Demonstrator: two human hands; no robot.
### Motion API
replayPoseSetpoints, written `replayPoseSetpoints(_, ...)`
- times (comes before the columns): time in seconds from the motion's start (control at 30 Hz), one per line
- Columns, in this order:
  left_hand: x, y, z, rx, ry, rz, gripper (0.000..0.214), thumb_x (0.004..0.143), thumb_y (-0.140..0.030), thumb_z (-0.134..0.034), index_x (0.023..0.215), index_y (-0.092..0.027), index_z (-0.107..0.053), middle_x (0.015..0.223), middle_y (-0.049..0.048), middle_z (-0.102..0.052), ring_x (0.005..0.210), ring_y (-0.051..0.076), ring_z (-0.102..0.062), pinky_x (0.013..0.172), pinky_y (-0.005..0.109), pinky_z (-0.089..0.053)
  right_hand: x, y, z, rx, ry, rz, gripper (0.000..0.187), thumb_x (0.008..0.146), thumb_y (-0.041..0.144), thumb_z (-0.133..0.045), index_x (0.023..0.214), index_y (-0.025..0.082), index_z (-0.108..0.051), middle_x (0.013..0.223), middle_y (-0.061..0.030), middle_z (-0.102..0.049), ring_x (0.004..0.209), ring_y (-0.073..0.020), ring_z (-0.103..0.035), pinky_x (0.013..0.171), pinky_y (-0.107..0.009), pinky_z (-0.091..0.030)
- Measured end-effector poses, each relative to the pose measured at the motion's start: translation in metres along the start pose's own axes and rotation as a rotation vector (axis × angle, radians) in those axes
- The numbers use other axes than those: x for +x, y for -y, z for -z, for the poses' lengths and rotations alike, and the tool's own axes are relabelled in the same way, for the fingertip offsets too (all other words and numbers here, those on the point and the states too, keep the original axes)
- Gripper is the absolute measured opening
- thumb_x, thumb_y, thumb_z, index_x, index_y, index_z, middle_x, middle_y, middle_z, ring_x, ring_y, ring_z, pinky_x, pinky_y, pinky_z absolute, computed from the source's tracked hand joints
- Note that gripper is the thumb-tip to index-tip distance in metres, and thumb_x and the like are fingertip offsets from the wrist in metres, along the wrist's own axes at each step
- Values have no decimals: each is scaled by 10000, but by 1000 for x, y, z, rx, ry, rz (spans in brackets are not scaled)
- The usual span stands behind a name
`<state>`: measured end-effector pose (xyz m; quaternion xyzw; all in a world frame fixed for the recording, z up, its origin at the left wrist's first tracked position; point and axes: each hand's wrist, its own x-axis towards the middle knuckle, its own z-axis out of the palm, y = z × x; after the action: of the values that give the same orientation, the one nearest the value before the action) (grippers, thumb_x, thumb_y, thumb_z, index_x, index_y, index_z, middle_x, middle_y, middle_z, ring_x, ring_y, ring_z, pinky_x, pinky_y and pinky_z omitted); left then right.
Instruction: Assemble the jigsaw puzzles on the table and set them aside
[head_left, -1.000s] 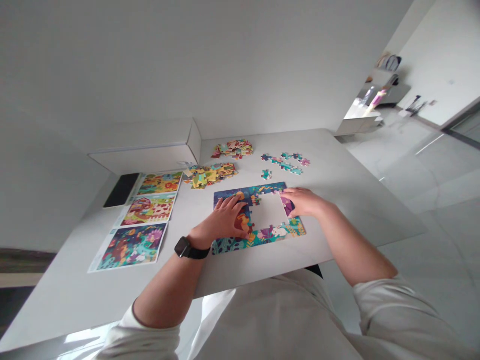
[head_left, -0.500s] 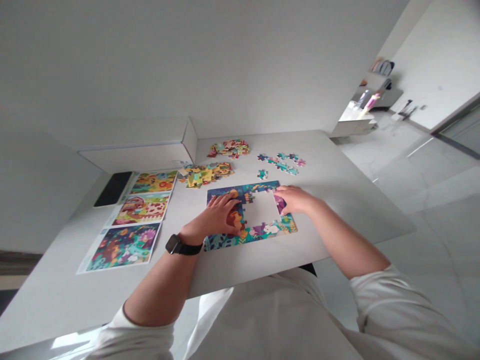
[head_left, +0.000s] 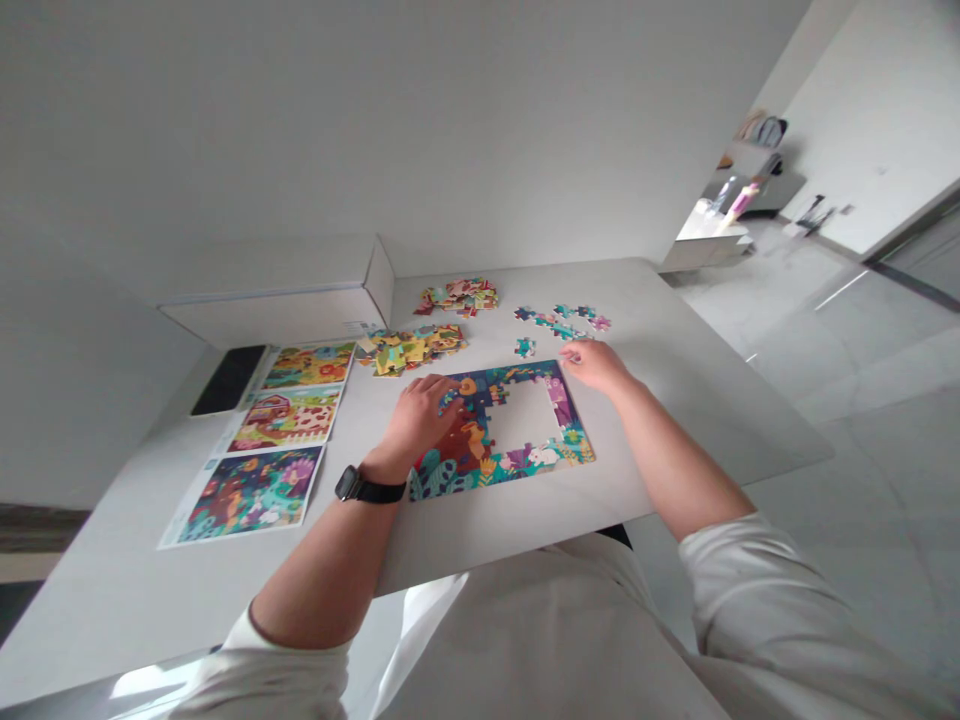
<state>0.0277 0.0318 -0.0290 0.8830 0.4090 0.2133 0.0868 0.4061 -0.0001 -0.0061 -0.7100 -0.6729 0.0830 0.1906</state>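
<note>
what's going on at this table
A person is at a partly assembled jigsaw puzzle, with a gap in its middle. The left hand is over its left edge; the right hand is by its far right corner, and whether it holds anything is unclear. Loose teal and purple pieces lie beyond the puzzle, a yellowish pile and a reddish pile sit farther left, and three printed pictures lie at left.

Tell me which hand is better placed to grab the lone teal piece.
Probably the right hand: it's closer to the piece, while the left hand lies over the left edge of the puzzle.
</note>
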Motion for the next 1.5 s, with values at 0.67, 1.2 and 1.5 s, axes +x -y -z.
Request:
replayPoseSetpoints(0.67, -3, -4, -7, -242, -48, -34, 256, 1035, -368, -590, 1008, -225, -801, 1023, 75, -793, 910, 218, -735, 824, 313, -577, -11, 5, -33, 319, -84, 265, 183, 958, 133, -698, 965, 249, -839, 923, -21, -779, 767, -161, -666, 798, -286, -514)
replayPoseSetpoints(1.2, -6, -8, -4, -295, -103, -51, 245, 1063, -367, -597, 1037, -222, -793, 1009, 66, -768, 828, 186, -712, 774, 297, -581, 3, -1, -43, 276, -128, 172, 200, 972, 125, -655, 989, 243, -816, 984, -32, -800, 831, -179, -700, 849, -304, -544)
replayPoseSetpoints(1.5, -8, -9, -1, -318, -93, -27, 262, 1073, -387, -573, 1046, -229, -781, 1022, 74, -783, 899, 208, -753, 802, 317, -610, 11, -31, -21, -52, -121, 64, 272, 980, 176, -655, 1187, 248, -815, 1226, -99, -784, 1124, -268, -702, 1060, -398, -549)
